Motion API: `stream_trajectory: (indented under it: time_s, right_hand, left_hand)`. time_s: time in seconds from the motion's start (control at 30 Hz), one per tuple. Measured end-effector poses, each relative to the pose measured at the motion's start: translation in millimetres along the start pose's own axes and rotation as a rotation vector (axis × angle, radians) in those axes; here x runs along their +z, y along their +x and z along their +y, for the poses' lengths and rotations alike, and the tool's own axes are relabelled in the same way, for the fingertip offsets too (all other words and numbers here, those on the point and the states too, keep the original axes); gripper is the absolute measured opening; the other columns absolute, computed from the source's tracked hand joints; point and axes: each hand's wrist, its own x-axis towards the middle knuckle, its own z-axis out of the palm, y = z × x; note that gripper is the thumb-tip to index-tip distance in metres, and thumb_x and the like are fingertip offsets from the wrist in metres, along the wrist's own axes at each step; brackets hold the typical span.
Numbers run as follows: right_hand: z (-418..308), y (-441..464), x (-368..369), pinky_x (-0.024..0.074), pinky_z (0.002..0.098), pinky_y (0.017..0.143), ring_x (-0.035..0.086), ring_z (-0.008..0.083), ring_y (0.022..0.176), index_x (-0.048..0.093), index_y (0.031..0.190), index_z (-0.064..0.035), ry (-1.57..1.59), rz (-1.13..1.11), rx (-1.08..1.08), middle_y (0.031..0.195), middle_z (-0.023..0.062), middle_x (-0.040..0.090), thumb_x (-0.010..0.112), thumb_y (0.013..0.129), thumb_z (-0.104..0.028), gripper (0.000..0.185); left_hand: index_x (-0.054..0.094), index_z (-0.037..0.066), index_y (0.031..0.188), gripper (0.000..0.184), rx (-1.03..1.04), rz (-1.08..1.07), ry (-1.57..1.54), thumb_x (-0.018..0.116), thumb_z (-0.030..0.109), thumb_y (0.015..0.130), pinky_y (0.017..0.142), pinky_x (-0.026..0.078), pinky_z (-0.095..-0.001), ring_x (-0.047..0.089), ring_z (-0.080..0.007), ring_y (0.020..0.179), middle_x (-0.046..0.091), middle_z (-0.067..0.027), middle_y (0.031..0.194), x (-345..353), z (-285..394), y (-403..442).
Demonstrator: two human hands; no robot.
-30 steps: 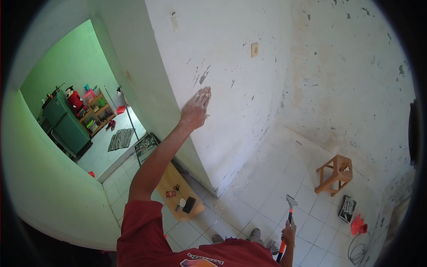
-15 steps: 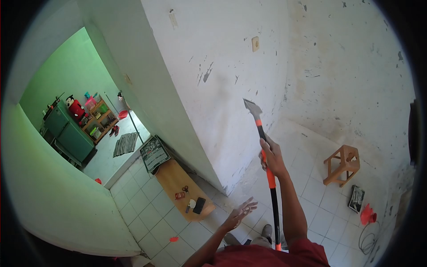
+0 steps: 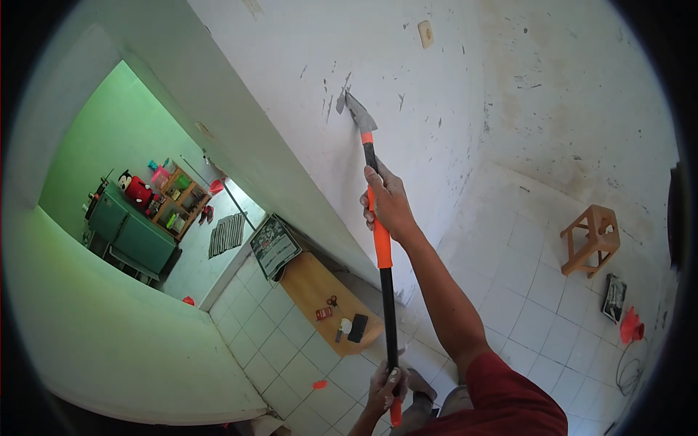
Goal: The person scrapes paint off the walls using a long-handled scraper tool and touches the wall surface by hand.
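Observation:
A long-handled scraper (image 3: pixel 382 243) with a black and orange shaft slants up in front of me. Its grey metal blade (image 3: pixel 361 114) is at the white wall (image 3: pixel 305 43), beside a patch of dark chipped marks; I cannot tell how firmly it touches. My right hand (image 3: pixel 387 198) is wrapped around the upper shaft, just above the orange sleeve. Near the bottom end, my left hand (image 3: pixel 385 385) grips the black part of the shaft, with pale dust on its fingers.
A wooden bench (image 3: pixel 320 291) along the wall bears scissors, a red packet and a dark phone-like object. Right of me are a brown stool (image 3: pixel 592 240), a black tray (image 3: pixel 614 298) and a red object with a cable (image 3: pixel 631 325). A doorway on the left shows a green fridge (image 3: pixel 131 225).
My left hand, open and apart before, has closed around the lower shaft. The scraper has moved up and left, bringing its blade to the chipped patch. The view has shifted too.

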Motion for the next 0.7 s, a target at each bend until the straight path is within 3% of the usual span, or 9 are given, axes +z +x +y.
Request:
stream_trajectory:
  time_s: [0.1, 0.2, 0.27, 0.3, 0.37, 0.53, 0.63, 0.7]
  right_hand:
    - [17, -8, 15, 0.0458, 0.0291, 0.038, 0.049, 0.0121, 0.041, -0.003, 0.168, -0.0179, -0.081, 0.002, -0.123, 0.076, 0.0084, 0.057, 0.040, 0.111, -0.030, 0.072]
    - [31, -27, 31, 0.0438, 0.0282, 0.036, 0.048, 0.0112, 0.040, 0.000, 0.168, -0.0184, -0.023, -0.021, -0.160, 0.076, 0.0084, 0.057, 0.038, 0.111, -0.028, 0.069]
    - [40, -37, 37, 0.0428, 0.0283, 0.035, 0.045, 0.0105, 0.040, 0.004, 0.168, -0.0183, 0.010, -0.020, -0.152, 0.074, 0.0069, 0.056, 0.038, 0.111, -0.027, 0.067]
    - [42, -43, 39, 0.0425, 0.0282, 0.035, 0.045, 0.0100, 0.039, 0.006, 0.168, -0.0176, 0.033, -0.021, -0.130, 0.072, 0.0057, 0.055, 0.038, 0.111, -0.026, 0.066]
    - [43, -53, 41, 0.0421, 0.0278, 0.035, 0.044, 0.0090, 0.040, 0.011, 0.168, -0.0154, 0.064, -0.007, -0.109, 0.066, 0.0023, 0.051, 0.039, 0.111, -0.024, 0.064]
    - [25, -34, 27, 0.0423, 0.0276, 0.034, 0.044, 0.0090, 0.039, 0.014, 0.167, -0.0125, -0.019, 0.008, -0.137, 0.064, 0.0013, 0.050, 0.041, 0.111, -0.025, 0.064]
    - [2, -16, 19, 0.0421, 0.0277, 0.033, 0.045, 0.0090, 0.039, 0.015, 0.167, -0.0100, -0.056, 0.059, -0.143, 0.062, 0.0012, 0.050, 0.043, 0.110, -0.026, 0.065]
    - [-2, -15, 17, 0.0422, 0.0277, 0.034, 0.045, 0.0090, 0.039, 0.015, 0.167, -0.0096, -0.061, 0.043, -0.156, 0.062, 0.0012, 0.049, 0.043, 0.110, -0.025, 0.065]
  left_hand:
    - [0.035, -0.005, 0.154, 0.058, 0.039, 0.070, 0.015, 0.051, 0.027, 0.109, 0.046, 0.045, -0.0234, 0.054, -0.0126, 0.050, 0.059, -0.0092, 0.080, -31, 1, -23]
    - [0.035, -0.005, 0.156, 0.057, 0.013, 0.153, 0.007, 0.050, 0.026, 0.110, 0.043, 0.041, -0.0221, 0.051, -0.0097, 0.047, 0.058, -0.0085, 0.076, -33, 17, -60]
    - [0.064, -0.001, 0.114, 0.036, 0.152, 0.206, 0.132, 0.056, 0.033, 0.109, 0.038, 0.040, -0.0247, 0.048, -0.0082, 0.042, 0.055, -0.0014, 0.062, -49, -18, -82]
    - [0.064, -0.001, 0.114, 0.036, 0.155, 0.210, 0.129, 0.056, 0.033, 0.109, 0.038, 0.040, -0.0247, 0.048, -0.0082, 0.042, 0.055, -0.0014, 0.062, -37, -14, -89]
    - [0.062, 0.003, 0.099, 0.036, 0.044, 0.453, 0.125, 0.057, 0.038, 0.107, 0.040, 0.038, -0.0237, 0.047, -0.0071, 0.043, 0.054, 0.0003, 0.062, -2, -3, -108]
    - [0.062, 0.007, 0.100, 0.035, 0.176, 0.534, 0.188, 0.059, 0.041, 0.106, 0.043, 0.035, -0.0218, 0.046, -0.0055, 0.047, 0.053, 0.0030, 0.064, 27, -8, -82]
    - [0.058, 0.009, 0.100, 0.032, 0.135, 0.372, 0.242, 0.056, 0.040, 0.107, 0.042, 0.034, -0.0224, 0.045, -0.0044, 0.047, 0.052, 0.0038, 0.065, 41, 23, -58]
    - [0.058, 0.009, 0.099, 0.032, 0.098, 0.384, 0.195, 0.056, 0.040, 0.108, 0.042, 0.034, -0.0222, 0.044, -0.0042, 0.047, 0.052, 0.0038, 0.064, 36, 8, -65]
